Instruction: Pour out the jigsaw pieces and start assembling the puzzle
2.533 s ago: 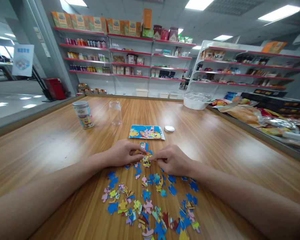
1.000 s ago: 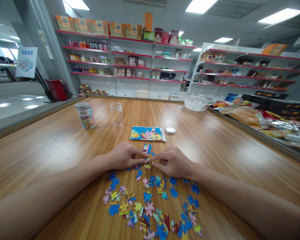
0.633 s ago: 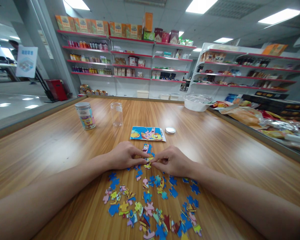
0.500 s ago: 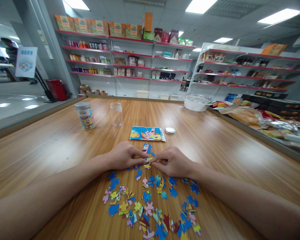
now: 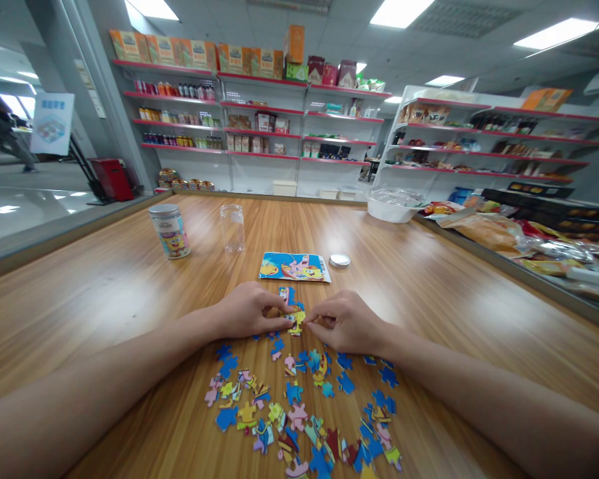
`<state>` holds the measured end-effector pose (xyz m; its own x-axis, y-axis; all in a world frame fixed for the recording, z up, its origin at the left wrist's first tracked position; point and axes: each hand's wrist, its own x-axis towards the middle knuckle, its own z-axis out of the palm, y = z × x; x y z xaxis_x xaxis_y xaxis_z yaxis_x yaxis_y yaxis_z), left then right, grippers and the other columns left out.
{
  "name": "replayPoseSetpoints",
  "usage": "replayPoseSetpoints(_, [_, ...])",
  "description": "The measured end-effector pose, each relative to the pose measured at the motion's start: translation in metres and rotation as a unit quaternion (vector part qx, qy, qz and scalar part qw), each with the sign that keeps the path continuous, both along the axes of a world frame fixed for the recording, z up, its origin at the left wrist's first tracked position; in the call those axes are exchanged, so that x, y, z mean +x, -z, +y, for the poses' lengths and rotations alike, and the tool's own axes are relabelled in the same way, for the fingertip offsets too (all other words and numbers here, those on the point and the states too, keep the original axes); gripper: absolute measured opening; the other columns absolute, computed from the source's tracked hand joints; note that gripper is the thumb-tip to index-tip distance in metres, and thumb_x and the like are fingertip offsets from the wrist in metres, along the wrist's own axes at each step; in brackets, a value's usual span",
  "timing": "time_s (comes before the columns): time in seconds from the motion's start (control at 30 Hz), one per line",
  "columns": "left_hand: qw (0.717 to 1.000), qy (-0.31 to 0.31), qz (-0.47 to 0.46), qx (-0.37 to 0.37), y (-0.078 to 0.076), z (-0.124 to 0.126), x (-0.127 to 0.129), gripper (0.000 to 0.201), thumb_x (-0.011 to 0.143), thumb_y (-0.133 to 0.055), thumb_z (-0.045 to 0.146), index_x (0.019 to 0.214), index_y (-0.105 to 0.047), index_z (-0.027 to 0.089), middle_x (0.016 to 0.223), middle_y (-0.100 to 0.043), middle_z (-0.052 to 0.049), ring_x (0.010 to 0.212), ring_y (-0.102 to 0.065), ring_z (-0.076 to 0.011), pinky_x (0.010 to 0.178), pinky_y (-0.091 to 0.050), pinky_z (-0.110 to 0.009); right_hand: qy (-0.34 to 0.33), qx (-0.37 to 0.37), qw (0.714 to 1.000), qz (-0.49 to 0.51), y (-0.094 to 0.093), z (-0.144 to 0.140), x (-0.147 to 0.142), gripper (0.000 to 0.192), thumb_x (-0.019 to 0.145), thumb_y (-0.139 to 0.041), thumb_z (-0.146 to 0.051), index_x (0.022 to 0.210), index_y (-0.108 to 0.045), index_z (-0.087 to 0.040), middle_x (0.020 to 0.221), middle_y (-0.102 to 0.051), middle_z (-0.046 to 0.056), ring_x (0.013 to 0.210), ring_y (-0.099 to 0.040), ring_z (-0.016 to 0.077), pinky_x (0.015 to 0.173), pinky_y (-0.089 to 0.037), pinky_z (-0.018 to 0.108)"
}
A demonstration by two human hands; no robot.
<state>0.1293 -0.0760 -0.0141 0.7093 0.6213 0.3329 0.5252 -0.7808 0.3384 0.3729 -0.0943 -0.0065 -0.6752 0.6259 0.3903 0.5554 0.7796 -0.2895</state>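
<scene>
Between my hands lies a small joined strip of jigsaw puzzle pieces (image 5: 297, 322), yellow at its near end and blue and pink farther off. My left hand (image 5: 249, 310) grips its left edge, thumb and forefinger closed and partly covering it. From the right, my right hand (image 5: 347, 322) pinches at the edge of the yellow puzzle piece with thumb and forefinger tips. Many loose puzzle pieces (image 5: 297, 416) are spread on the wooden table nearer to me. Just beyond the strip lies a picture card (image 5: 295, 267) with cartoon figures on blue.
A round metal lid (image 5: 339, 261) lies right of the card. Farther left stand a clear plastic jar (image 5: 233, 229) and a printed can (image 5: 170, 231). A white basket (image 5: 393, 204) and packaged snacks (image 5: 509, 233) are at the right. Stocked shelves (image 5: 259, 110) stand behind. A person walks at far left.
The joined strip's far end has shifted slightly left, and more of its yellow part shows. My right fingertips have drawn back slightly to the right. The person in the background has moved.
</scene>
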Motion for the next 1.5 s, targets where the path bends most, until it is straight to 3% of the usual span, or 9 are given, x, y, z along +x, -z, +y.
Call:
replayPoseSetpoints(0.3, [0.999,0.04,0.001,0.012,0.0,0.0,-0.004,0.029,0.091,-0.061,0.04,0.106,-0.076,0.019,0.055,-0.058,0.002,0.046,-0.046,-0.0083,0.051,-0.035,-0.019,-0.003,0.004,1.0,0.017,0.003,0.001,-0.001,0.02,0.08,-0.058,-0.021,0.073,-0.076,-0.017,0.049,-0.055,-0.001,0.044,-0.043,0.0074,0.049,-0.029,0.022])
replayPoseSetpoints(0.6, [0.999,0.034,0.003,0.009,0.002,0.002,-0.003,0.028,0.092,-0.061,0.042,0.107,-0.076,0.022,0.06,-0.063,0.001,0.049,-0.049,-0.0088,0.053,-0.034,-0.02,0.012,-0.008,1.0,0.009,0.002,0.001,-0.001,0.022,0.085,-0.058,-0.024,0.08,-0.079,-0.019,0.053,-0.061,0.001,0.046,-0.046,0.0084,0.05,-0.03,0.022])
replayPoseSetpoints(0.77, [0.999,0.039,-0.022,-0.007,0.002,0.005,-0.007,0.033,0.094,-0.056,0.04,0.114,-0.071,0.019,0.049,-0.044,0.006,0.044,-0.037,-0.0076,0.048,-0.026,-0.02,0.011,-0.009,1.0,0.018,0.004,0.001,0.0,0.022,0.085,-0.058,-0.025,0.088,-0.079,-0.019,0.052,-0.06,0.0,0.045,-0.046,0.0084,0.051,-0.031,0.022])
replayPoseSetpoints(0.9, [0.999,-0.023,-0.046,-0.006,0.002,0.013,-0.017,0.04,0.095,-0.052,0.04,0.122,-0.065,0.015,0.05,-0.034,0.008,0.043,-0.032,-0.0078,0.046,-0.023,-0.02,0.061,-0.001,0.998,0.03,0.004,0.001,0.0,0.033,0.081,-0.061,-0.027,0.11,-0.074,-0.019,0.05,-0.055,-0.003,0.044,-0.044,0.0089,0.051,-0.03,0.023])
replayPoseSetpoints(1.07, [0.997,-0.052,0.049,0.023,-0.004,0.013,-0.02,0.05,0.087,-0.06,0.053,0.123,-0.066,0.02,0.058,-0.053,0.004,0.049,-0.047,-0.0109,0.051,-0.031,-0.022,0.108,-0.027,0.994,-0.021,0.0,0.0,-0.002,0.037,0.08,-0.065,-0.037,0.111,-0.075,-0.019,0.054,-0.06,0.0,0.049,-0.051,0.0114,0.053,-0.031,0.024])
replayPoseSetpoints(1.23, [0.996,-0.046,0.071,0.03,-0.005,0.009,-0.015,0.051,0.087,-0.06,0.055,0.123,-0.067,0.021,0.082,-0.072,-0.004,0.063,-0.062,-0.0155,0.061,-0.043,-0.024,0.116,-0.043,0.992,-0.028,-0.003,-0.001,-0.002,0.033,0.082,-0.063,-0.039,0.107,-0.077,-0.022,0.054,-0.061,0.0,0.048,-0.051,0.0111,0.052,-0.031,0.024])
replayPoseSetpoints(1.37, [0.997,-0.034,0.068,0.027,-0.002,0.011,-0.017,0.05,0.088,-0.06,0.055,0.124,-0.067,0.021,0.1,-0.075,-0.008,0.075,-0.068,-0.0185,0.069,-0.047,-0.025,0.113,-0.049,0.992,-0.024,-0.003,-0.002,-0.003,0.032,0.082,-0.063,-0.039,0.105,-0.078,-0.023,0.052,-0.06,0.0,0.046,-0.049,0.0106,0.051,-0.03,0.024])
replayPoseSetpoints(1.5, [0.997,-0.023,0.066,0.024,-0.001,0.013,-0.018,0.049,0.089,-0.059,0.055,0.123,-0.067,0.021,0.096,-0.075,-0.008,0.078,-0.069,-0.0192,0.069,-0.047,-0.025,0.106,-0.046,0.993,-0.024,-0.004,-0.002,-0.003,0.03,0.083,-0.063,-0.038,0.103,-0.078,-0.023,0.051,-0.059,-0.001,0.046,-0.048,0.0101,0.051,-0.029,0.024])
